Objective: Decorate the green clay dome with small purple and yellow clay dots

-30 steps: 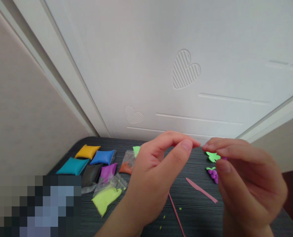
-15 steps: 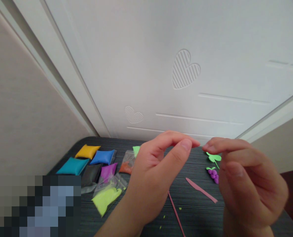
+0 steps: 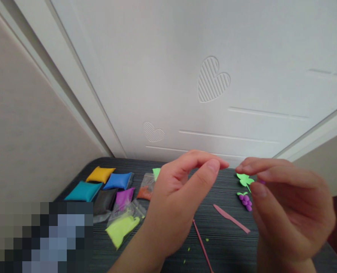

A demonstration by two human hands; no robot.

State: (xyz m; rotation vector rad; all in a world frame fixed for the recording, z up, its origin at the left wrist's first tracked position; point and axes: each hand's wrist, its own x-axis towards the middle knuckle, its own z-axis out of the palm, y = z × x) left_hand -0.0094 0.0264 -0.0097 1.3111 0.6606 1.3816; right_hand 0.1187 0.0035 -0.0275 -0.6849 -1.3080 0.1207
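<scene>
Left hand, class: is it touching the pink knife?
Apart. The head view shows a strip of dark tabletop between the left hand and the knife.

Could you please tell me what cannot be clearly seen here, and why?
Head view:
Purple bit: shape, mostly hidden by the right hand.
Light green piece: extent, behind the left hand.
Whether the left hand holds anything: blocked by itself.
Lower-left corner: covered by a pixelated patch.
Yellow-green specks: too small to identify.
</scene>
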